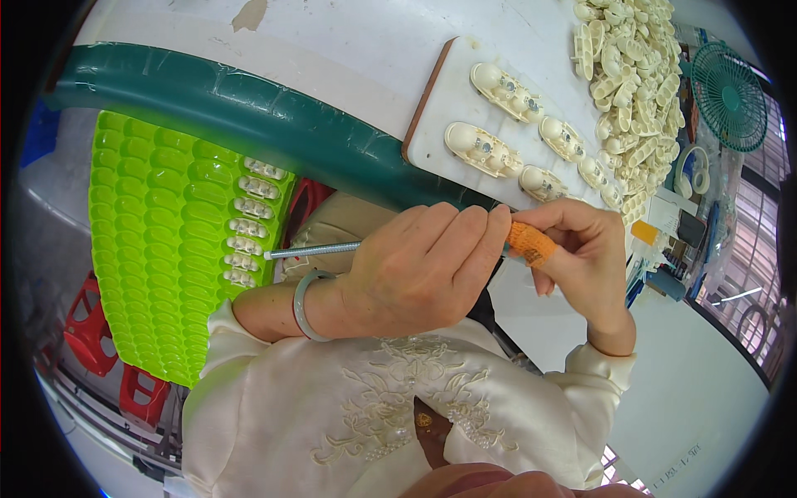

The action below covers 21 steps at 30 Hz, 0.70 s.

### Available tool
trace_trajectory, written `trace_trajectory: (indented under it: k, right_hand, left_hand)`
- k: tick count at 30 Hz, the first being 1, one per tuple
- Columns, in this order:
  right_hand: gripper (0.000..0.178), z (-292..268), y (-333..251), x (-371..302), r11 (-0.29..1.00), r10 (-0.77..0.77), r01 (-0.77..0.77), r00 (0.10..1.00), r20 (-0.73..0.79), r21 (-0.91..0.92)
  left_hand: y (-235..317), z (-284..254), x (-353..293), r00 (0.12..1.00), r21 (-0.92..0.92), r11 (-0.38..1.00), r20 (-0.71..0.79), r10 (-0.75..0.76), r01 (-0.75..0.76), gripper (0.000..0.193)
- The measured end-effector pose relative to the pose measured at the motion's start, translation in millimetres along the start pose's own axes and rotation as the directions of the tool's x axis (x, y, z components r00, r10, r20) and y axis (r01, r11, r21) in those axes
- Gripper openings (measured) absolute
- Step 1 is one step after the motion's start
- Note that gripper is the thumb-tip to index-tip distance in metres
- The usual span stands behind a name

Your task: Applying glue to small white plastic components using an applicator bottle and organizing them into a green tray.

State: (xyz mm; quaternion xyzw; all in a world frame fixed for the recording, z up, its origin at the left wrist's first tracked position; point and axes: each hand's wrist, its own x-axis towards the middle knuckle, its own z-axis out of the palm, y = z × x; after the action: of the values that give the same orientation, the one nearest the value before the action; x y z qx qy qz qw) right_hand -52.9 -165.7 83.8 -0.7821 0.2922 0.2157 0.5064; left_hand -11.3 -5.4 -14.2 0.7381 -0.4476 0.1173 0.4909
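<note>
My left hand point(419, 266), with a pale bangle at the wrist, is closed round a thin ribbed metal rod point(320, 249). The rod sticks out to the left and ends in a small white tip. My right hand point(585, 253) meets the left one fingertip to fingertip, its thumb wrapped in an orange finger cover point(531, 243). It pinches at the rod's other end, where a bit of teal shows; the fingers hide the rest. Just beyond lies a white board point(432, 137) bearing several cream plastic shells point(484, 149) with small metal bits inside.
A bright green moulded tray point(149, 249) stands at the left, small white parts point(246, 226) filling its right column. Loose cream shells point(631, 91) are heaped at the far right by a green fan point(729, 95). The table point(332, 50) has a dark green padded edge point(224, 104). Red stools point(91, 328) stand lower left.
</note>
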Motion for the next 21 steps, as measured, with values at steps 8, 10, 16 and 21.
trace_trajectory:
  k: [8,10,16,21]
  right_hand:
    - [0.016,6.0,21.0,3.5,0.956,-0.107,0.099,0.994,0.014,0.276]
    - [0.02,5.4,22.2,4.5,0.956,-0.138,0.123,0.99,0.038,0.266]
    - [0.017,1.8,13.9,7.0,0.96,0.006,-0.037,0.994,0.112,0.278]
    - [0.013,-2.9,18.1,7.9,0.93,-0.025,-0.039,0.985,0.17,0.366]
  left_hand:
    - [1.1,0.0,-2.0,1.0,-0.027,0.999,-0.02,0.018,-0.018,0.046]
    - [0.7,-0.2,-2.4,1.0,-0.059,0.998,-0.023,0.011,-0.012,0.045]
    - [0.5,-3.0,-3.7,0.999,-0.065,0.998,0.033,-0.016,0.018,0.046]
    - [-0.9,-3.7,-4.4,0.995,-0.213,0.972,0.05,-0.085,0.094,0.042]
